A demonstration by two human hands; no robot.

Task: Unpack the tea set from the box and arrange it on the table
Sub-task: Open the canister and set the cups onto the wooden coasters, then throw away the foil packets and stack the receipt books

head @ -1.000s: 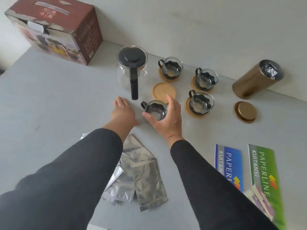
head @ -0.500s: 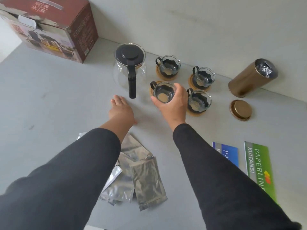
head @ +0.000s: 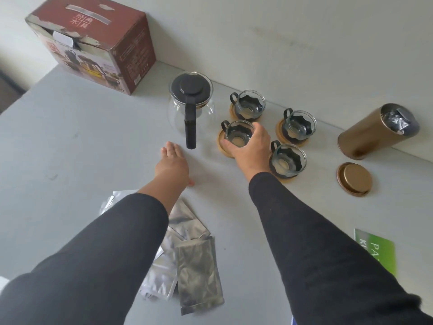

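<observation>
Now, from the head camera, the right hand [head: 251, 150] curls its fingers [head: 259, 129] round the rim of a small glass teacup with a black holder [head: 237, 134], which sits on a round wooden coaster [head: 224, 147]. Just left of those fingers stands the clear glass teapot with a black lid and handle [head: 190, 106]. Beyond and to the right of them, three more glass cups on coasters [head: 297, 126] sit close together. The left hand [head: 173, 165] lies flat and open on the grey table [head: 70, 141], fingers straight, holding nothing, its fingertips near the teapot handle's end. Behind its wrist lie silver foil sachets [head: 199, 266]. The red-brown cardboard box [head: 93, 43] stands far beyond the left fingers. A gold cylindrical tin [head: 372, 133] and its round gold lid [head: 354, 179] sit well right.
</observation>
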